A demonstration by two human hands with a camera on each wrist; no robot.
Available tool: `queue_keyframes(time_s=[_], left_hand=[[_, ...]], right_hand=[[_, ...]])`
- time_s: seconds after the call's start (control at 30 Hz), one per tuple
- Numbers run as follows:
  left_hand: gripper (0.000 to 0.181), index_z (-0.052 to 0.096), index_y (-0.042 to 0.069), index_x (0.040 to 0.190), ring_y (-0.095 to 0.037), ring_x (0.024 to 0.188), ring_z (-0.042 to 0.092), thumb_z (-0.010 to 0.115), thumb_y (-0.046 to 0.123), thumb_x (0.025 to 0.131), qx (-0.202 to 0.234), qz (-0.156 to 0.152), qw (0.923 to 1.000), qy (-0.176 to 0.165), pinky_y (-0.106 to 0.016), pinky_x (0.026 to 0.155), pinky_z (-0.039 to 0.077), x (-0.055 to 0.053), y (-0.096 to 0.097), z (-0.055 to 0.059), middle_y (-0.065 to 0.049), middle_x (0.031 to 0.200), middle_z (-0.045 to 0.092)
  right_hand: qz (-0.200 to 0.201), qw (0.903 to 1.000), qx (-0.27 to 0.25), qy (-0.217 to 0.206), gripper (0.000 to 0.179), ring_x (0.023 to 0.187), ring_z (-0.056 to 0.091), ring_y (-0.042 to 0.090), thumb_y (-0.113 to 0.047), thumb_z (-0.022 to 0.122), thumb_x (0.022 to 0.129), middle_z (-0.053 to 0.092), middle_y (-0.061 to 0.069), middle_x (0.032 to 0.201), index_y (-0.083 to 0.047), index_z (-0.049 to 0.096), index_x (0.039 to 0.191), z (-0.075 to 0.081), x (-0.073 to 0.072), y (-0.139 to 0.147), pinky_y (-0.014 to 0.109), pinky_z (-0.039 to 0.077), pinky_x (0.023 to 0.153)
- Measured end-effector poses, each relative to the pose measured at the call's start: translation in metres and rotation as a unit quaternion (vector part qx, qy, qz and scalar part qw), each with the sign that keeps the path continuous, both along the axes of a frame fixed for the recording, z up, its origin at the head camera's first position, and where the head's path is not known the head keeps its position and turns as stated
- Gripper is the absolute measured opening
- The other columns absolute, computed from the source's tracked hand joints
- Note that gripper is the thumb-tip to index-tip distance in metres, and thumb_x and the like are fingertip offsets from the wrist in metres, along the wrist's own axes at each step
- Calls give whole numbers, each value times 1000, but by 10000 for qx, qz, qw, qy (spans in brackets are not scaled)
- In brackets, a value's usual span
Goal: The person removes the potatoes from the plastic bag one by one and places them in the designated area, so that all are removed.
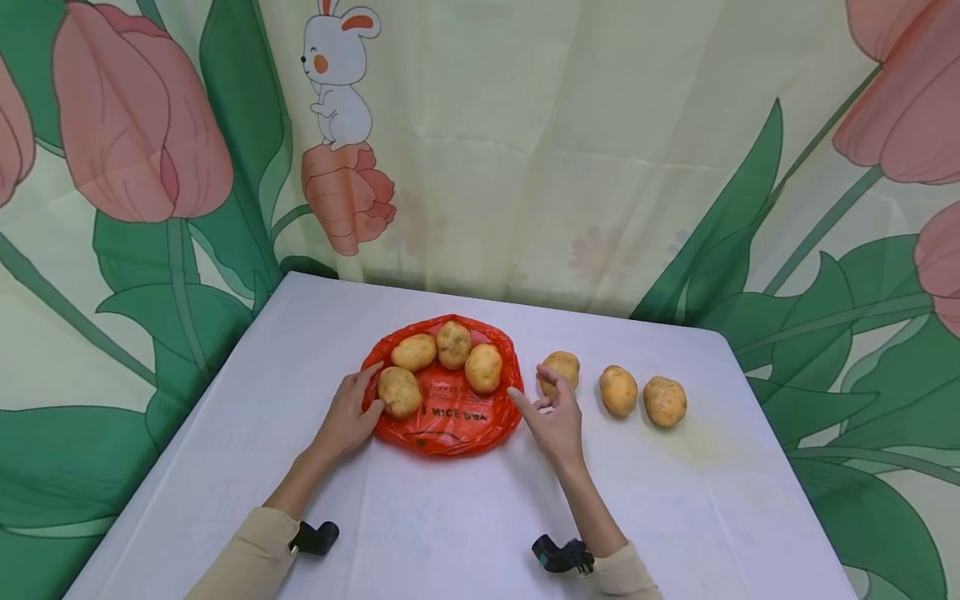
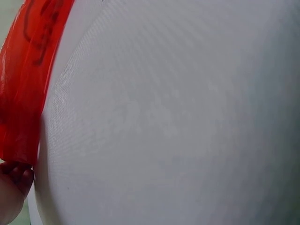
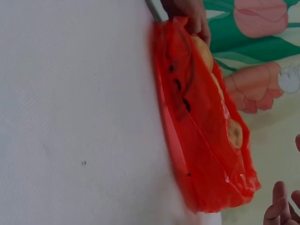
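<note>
A red plastic bag (image 1: 450, 417) with dark print is spread open in a round shape, its side wall standing off the table. Several potatoes (image 1: 453, 345) lie inside it, towards the back and left. At the bag's left edge, my left hand (image 1: 352, 412) grips the rim, thumb beside the nearest potato (image 1: 400, 392). Bent fingers (image 2: 21, 176) show at the bag's end in the left wrist view. My right hand (image 1: 557, 425) hovers by the right rim, thumb and fingers spread apart with nothing between them. Its fingertips overlap a potato (image 1: 567, 367) behind.
Two more potatoes, one oval (image 1: 618, 392) and one rounder (image 1: 665, 402), lie to the right on the white-covered table (image 1: 450, 533). A curtain (image 1: 525, 167) printed with tulips and a rabbit hangs behind the table's far edge.
</note>
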State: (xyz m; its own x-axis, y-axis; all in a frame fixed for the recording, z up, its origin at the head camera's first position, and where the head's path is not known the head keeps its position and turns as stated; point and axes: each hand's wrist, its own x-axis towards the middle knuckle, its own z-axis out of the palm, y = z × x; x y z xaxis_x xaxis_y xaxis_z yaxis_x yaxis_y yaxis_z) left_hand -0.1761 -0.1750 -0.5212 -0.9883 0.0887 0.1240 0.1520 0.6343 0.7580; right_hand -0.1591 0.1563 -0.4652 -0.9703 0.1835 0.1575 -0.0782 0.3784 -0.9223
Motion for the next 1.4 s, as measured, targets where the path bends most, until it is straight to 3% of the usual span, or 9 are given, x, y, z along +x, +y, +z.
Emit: queue_keyframes(time_s=[0.47,0.8,1.03,1.2,1.4], left_hand=[[64,37,7,156,-46,134,41,53,9,95,8,-18,10000,33,-65,111,34,0,0,-1,-32,144,40],[64,36,7,157,-46,134,40,53,10,95,38,0,10000,6,-66,112,33,2,0,0,-32,145,39],[63,37,7,156,-46,133,41,53,11,95,25,0,10000,65,-66,111,33,1,0,-1,-32,144,40],[64,36,8,157,-47,134,41,53,10,95,24,3,10000,25,-67,111,33,1,0,-1,-32,145,39],[63,37,7,156,-46,133,42,52,10,95,41,11,10000,2,-66,111,34,1,0,-2,-32,144,40]], right_hand=[[474,9988,101,-74,71,69,53,19,-35,85,84,57,10,138,-6,54,141,-3,-6,-23,20,45,57],[854,9929,816,122,71,64,55,14,-32,84,84,59,19,122,-2,53,141,-5,-19,-34,23,47,62],[919,9887,1176,-128,73,63,54,15,-31,84,84,54,17,130,-6,51,144,-5,-30,-37,24,46,59],[941,9823,1601,-263,74,65,53,14,-33,83,85,53,16,133,-8,50,145,-7,-38,-39,27,47,63],[967,9786,1771,-405,76,69,54,14,-35,83,85,51,17,134,-7,48,146,-8,-45,-42,29,47,67]])
